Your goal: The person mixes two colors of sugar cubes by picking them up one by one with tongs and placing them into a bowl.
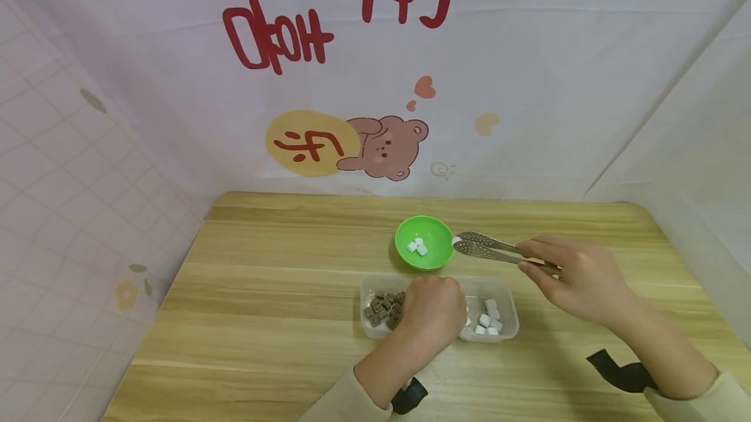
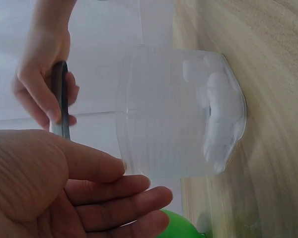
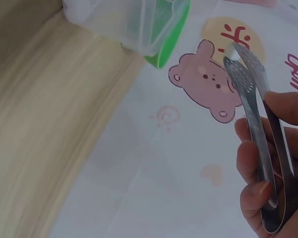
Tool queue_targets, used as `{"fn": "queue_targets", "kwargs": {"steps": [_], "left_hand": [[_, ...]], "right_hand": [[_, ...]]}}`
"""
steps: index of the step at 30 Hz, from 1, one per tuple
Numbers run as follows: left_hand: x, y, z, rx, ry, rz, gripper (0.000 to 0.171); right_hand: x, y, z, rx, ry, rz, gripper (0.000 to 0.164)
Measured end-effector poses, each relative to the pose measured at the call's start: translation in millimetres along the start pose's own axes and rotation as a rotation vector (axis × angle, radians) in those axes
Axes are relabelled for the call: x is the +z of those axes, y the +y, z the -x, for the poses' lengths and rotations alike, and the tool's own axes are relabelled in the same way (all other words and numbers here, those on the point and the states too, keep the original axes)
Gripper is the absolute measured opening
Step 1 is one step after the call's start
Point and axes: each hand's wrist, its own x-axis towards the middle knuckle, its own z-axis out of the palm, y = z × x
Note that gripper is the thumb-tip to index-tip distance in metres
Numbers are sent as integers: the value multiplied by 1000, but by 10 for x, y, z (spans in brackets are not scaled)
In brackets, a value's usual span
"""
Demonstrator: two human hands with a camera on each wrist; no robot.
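Note:
My right hand [image 1: 577, 278] grips metal tongs [image 1: 489, 248] with perforated tips. A small white cube [image 3: 232, 51] is pinched between those tips, beside the right rim of a green bowl [image 1: 401, 259]. Several white cubes [image 1: 419, 247] lie in the bowl. My left hand [image 1: 434, 311] is over the middle of a clear plastic container [image 1: 509, 291], thumb and index finger pinching its rim in the left wrist view. Brown cubes [image 1: 381, 311] fill the container's left part, white cubes [image 1: 489, 322] its right part. The left hand hides its middle.
The container stands on a wood-grain table [image 1: 264, 291], in front of the bowl. A white curtain [image 1: 528, 83] with a printed bear and red characters hangs behind the table, and more fabric hangs at both sides.

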Motion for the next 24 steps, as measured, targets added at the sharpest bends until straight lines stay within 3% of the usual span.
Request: {"fn": "queue_targets", "kwargs": {"steps": [12, 24], "left_hand": [[-44, 46, -11, 2, -41, -27, 41], [-17, 0, -1, 5, -12, 5, 40]], "right_hand": [[381, 62, -39, 26, -19, -13, 32], [221, 57, 82, 54, -40, -5, 39]]}}
